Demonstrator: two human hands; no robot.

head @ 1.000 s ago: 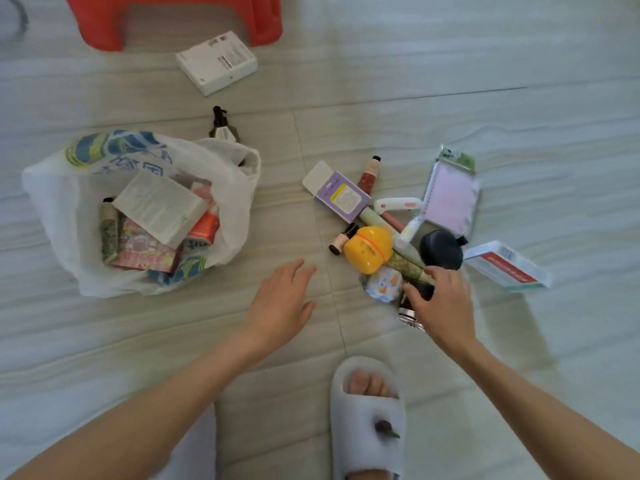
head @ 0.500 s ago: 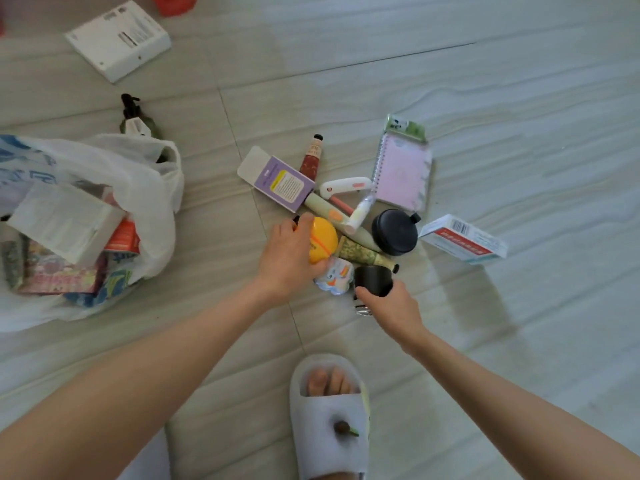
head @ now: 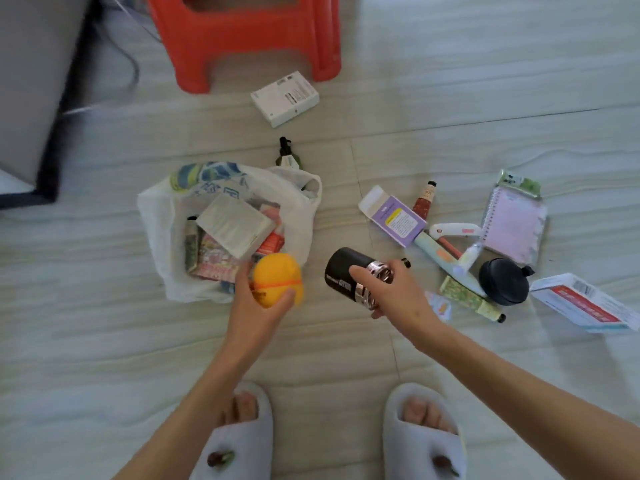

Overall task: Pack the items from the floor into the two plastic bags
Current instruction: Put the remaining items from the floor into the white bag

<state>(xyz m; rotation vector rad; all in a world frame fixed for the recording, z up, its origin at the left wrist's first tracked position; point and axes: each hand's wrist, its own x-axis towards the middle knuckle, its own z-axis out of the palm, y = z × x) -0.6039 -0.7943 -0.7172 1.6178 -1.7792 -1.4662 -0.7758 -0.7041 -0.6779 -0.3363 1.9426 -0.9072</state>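
Left hand (head: 258,306) gripping yellow ball (head: 277,278) beside plastic bag (head: 156,220), right hand (head: 398,292) gripping black cylinder (head: 344,273) w/ chrome end.

Single head view, steeply down, close above floor (head: 450,81) and slippers (head: 424,434).

Print shows on the white box (head: 284,98) and purple carton (head: 394,216) (too blurred to read).

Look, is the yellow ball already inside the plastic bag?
No, the left hand holds the yellow ball above the floor beside the plastic bag, not inside it.
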